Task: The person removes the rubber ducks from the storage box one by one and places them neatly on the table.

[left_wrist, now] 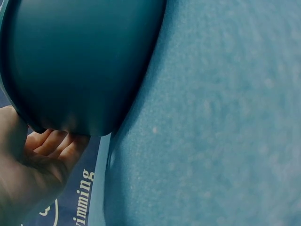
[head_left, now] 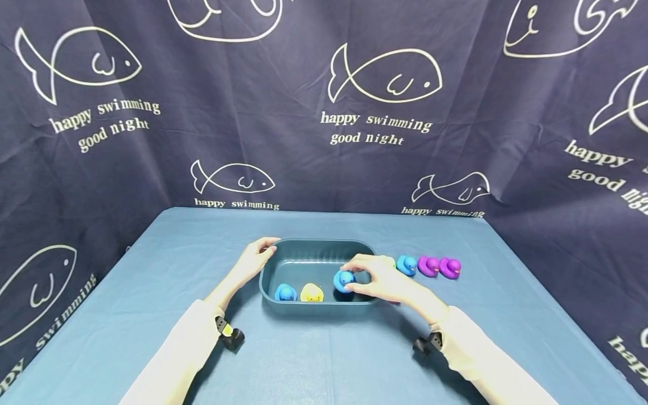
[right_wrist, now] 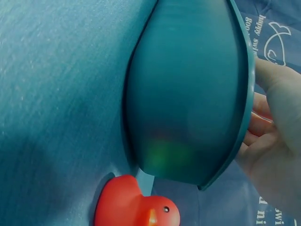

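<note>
A dark teal plastic bin (head_left: 319,308) stands on the table. My left hand (head_left: 253,261) grips its left end, with the thumb at the rim and the fingers against the outer wall, as the left wrist view shows. Over the right part of the bin, my right hand (head_left: 387,281) pinches a blue rubber duck (head_left: 343,280) between thumb and fingers. Inside, along the near wall, sit another blue duck (head_left: 286,293) and a yellow duck (head_left: 311,293). In the right wrist view, the bin's wall hides the held duck.
Right of the bin, a blue duck (head_left: 406,265) and two purple ducks, one (head_left: 428,266) beside the other (head_left: 450,268), form a row. A pale green duck (head_left: 389,261) is partly behind my right hand. Close to the bin's right end sits a red duck (right_wrist: 122,205).
</note>
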Available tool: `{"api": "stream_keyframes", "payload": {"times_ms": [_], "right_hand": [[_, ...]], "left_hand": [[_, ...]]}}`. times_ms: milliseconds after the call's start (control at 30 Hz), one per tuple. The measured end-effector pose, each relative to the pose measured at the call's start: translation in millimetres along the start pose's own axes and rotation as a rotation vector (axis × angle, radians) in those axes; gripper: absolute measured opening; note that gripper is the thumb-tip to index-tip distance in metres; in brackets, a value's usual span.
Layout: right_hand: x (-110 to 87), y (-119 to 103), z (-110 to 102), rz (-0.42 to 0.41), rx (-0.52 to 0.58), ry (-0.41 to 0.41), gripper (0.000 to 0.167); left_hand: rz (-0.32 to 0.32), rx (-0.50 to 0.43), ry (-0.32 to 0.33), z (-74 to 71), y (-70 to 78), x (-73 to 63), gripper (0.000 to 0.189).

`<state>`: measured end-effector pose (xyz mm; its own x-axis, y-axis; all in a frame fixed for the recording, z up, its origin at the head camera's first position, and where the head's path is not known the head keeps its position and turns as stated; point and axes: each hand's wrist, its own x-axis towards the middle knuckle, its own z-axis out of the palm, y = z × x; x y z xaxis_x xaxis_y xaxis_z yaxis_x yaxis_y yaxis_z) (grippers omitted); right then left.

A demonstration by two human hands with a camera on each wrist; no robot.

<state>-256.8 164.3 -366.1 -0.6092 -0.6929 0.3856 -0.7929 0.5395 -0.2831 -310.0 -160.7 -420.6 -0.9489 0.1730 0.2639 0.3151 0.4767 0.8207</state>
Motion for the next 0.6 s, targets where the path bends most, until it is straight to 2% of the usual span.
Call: {"api": "stream_keyframes", "payload": {"times_ms": [267,433,600], "right_hand": [[-3.6,-1,-6,0.008,0.066,0.002,0.033],[-6.4,0,-10,-0.024,0.114,0.009,0.034],[-10.1,2,-14,-0.025,0.111,0.020,0.035]], "left_hand": [[-0.010,0.000,-0.004,-0.5,2.1,-0.3,0.031],[0.004,-0.004,0.002,-0.6,0.4,-0.2,0.031],[-0.004,-0.007,0.001,-0.7,-0.6,0.1,0.031]]}}
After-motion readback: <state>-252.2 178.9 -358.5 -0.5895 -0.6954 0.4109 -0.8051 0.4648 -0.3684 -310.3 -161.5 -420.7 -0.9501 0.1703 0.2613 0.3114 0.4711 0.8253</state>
